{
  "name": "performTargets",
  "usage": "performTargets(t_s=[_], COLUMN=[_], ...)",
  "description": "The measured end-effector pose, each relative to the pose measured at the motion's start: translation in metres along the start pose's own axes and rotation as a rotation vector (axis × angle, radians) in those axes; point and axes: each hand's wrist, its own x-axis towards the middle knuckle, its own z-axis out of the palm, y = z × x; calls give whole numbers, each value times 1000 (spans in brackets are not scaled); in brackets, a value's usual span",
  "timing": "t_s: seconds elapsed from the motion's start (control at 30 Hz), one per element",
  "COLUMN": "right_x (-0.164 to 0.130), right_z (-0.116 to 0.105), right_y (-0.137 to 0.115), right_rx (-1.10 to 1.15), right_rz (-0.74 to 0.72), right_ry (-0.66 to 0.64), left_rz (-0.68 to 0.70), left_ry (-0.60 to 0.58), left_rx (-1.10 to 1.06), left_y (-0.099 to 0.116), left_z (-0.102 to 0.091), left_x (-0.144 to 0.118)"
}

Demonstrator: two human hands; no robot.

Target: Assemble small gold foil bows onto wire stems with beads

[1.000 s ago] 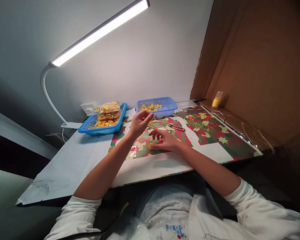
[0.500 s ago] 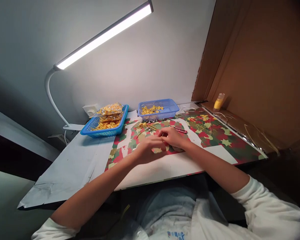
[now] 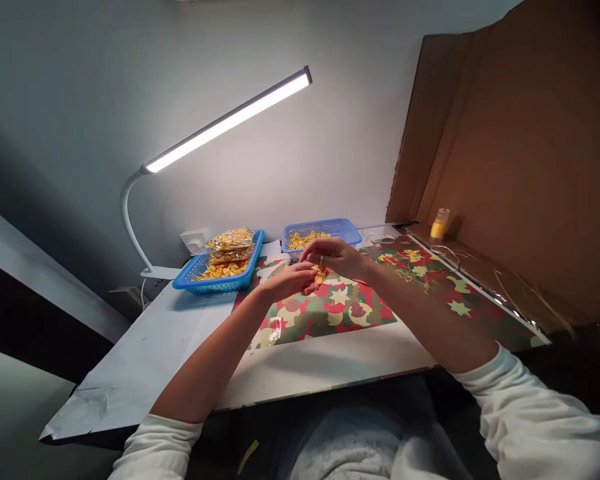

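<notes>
Above the bench (image 3: 145,360), the left hand (image 3: 287,280) and right hand (image 3: 333,257) pinch one small shiny yellow bow (image 3: 321,273) together; next it likely needs careful finger work.

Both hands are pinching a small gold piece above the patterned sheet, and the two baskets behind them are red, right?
Not quite: the head view shows both baskets are blue, the left basket and the right basket. The rest holds: the left hand and right hand meet on a small gold piece above the patterned sheet.
</notes>
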Motion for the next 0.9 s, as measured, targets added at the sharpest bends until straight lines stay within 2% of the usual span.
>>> performTargets(t_s=[0.13, 0.2, 0.37, 0.5, 0.57, 0.67, 0.9], right_x=[-5, -9, -23, -44, -53, -59, -60], right_z=[10, 12, 10, 11, 16, 26, 33], right_y=[1, 7, 19, 32, 40, 49, 51], right_rx=[23, -30, -271, -503, -623, -800, -936], right_rz=[7, -18, -124, -66, -33, 7, 104], right_ry=[-93, -70, 218, 458, 393, 312, 384], left_rz=[-24, -8, 102, 239, 284, 335, 408], left_ry=[-3, 51, 284, 543, 597, 611, 645], left_rx=[-127, -132, -22, 105, 214, 380, 709], left_y=[2, -1, -17, -34, -41, -49, -57], left_z=[11, 13, 18, 27, 32, 37, 36], left_x=[-6, -7, -2, 1, 0, -3, -10])
